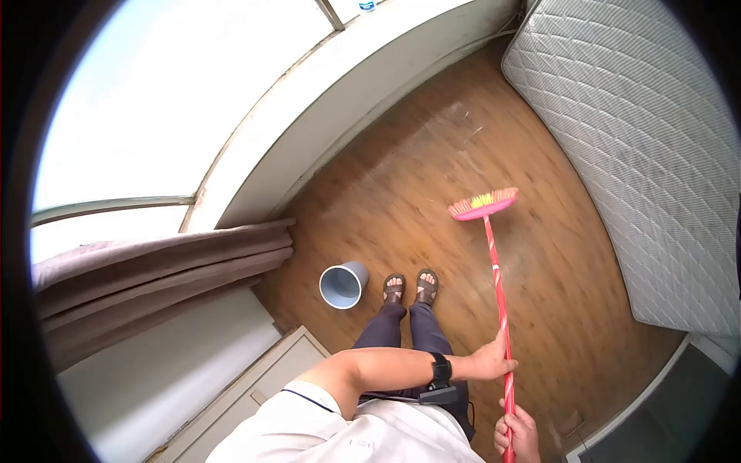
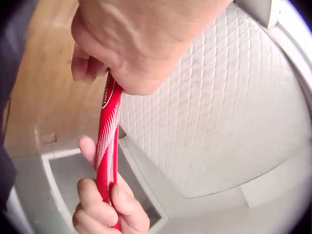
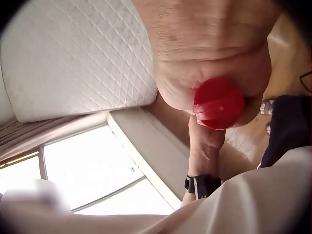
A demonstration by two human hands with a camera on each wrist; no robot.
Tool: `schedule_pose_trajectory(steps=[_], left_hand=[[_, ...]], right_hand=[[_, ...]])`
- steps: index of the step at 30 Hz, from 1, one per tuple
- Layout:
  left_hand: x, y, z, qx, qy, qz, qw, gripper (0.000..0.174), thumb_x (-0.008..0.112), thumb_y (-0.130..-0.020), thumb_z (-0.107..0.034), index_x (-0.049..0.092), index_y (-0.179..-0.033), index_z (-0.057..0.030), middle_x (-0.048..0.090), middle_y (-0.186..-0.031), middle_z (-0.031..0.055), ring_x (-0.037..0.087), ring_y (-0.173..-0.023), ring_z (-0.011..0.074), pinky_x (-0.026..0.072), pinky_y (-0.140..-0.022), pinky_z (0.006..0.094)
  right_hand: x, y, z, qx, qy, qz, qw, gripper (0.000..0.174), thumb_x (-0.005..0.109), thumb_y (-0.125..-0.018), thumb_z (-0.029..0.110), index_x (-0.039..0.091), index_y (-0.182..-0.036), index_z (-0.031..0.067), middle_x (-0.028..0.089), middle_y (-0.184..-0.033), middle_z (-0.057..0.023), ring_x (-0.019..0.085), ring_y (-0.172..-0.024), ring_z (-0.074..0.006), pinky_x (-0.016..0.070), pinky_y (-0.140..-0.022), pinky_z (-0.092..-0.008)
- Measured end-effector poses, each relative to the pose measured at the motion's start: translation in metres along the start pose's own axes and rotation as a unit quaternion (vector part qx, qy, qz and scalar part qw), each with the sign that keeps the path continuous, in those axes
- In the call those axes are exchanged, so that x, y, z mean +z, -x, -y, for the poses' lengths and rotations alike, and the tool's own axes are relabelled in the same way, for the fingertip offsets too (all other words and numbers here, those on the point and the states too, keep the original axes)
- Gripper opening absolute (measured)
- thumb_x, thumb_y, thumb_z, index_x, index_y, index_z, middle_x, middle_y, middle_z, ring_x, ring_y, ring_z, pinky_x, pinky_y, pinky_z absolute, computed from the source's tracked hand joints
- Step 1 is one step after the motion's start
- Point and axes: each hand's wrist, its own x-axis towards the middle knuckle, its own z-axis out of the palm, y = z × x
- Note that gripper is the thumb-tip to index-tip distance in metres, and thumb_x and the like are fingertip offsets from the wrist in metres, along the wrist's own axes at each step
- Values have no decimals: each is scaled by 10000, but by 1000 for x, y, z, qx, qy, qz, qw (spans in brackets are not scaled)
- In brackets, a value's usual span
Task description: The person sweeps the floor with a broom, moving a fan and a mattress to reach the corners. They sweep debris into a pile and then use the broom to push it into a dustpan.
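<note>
A broom with a pink head (image 1: 483, 204), orange and yellow bristles and a red-and-white striped handle (image 1: 502, 309) stretches over the wooden floor. The left hand (image 1: 491, 359) grips the handle partway down, its arm reaching across the body. Nearer the handle's end, the right hand (image 1: 522, 437) curls its fingers round it. In the left wrist view the left hand (image 2: 134, 44) is above and the right hand (image 2: 109, 207) below on the red handle (image 2: 108, 131). The handle's round red end cap (image 3: 219, 103) shows against the right hand (image 3: 209, 58) in the right wrist view.
A grey-blue bin (image 1: 356, 276) stands on the floor beside the person's sandalled feet (image 1: 426, 287). A quilted mattress (image 1: 633, 139) lies at the right. Curtains (image 1: 170, 270), a curved low wall (image 1: 332, 127) and a window are at the left; a cabinet (image 1: 239, 401) is lower left.
</note>
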Motion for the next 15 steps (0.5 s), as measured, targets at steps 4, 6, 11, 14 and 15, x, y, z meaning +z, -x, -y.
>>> schedule_pose_trajectory(steps=[4,6,11,14,15], left_hand=[[-81,-10,30,-32,137,-92,986,793,677,-795,-171,192,-1410,-47,594,-826,153,628,-611,251,521,-491,376],[-134,-5,37,-50,144,-189,970,462,669,-810,-161,335,-1117,-75,560,-779,100,573,-527,197,478,-401,330],[-253,14,66,-107,316,-330,883,352,643,-782,-53,372,-1006,-75,542,-732,74,581,-480,187,449,-339,322],[-315,14,118,-125,353,-374,848,242,613,-836,-89,423,-986,-79,573,-757,82,614,-532,193,484,-395,314],[-335,17,127,-122,377,-371,840,206,608,-855,-98,438,-969,-76,579,-756,82,605,-531,189,476,-399,314]], right_hand=[[21,-68,9,-9,41,144,989,360,511,-963,144,455,-1311,68,508,-691,-25,456,-446,-94,372,-375,-244],[54,-95,27,7,77,197,977,327,515,-963,147,466,-1278,75,506,-695,-17,457,-452,-89,370,-375,-237],[157,-164,76,75,185,298,933,229,503,-966,147,496,-1183,75,498,-716,-6,422,-456,-66,347,-378,-224],[227,-212,101,112,214,328,913,187,508,-954,137,512,-1132,82,502,-718,1,426,-455,-61,341,-376,-220],[248,-224,107,123,227,335,906,170,508,-951,133,518,-1113,82,507,-719,3,427,-454,-59,342,-374,-220]])
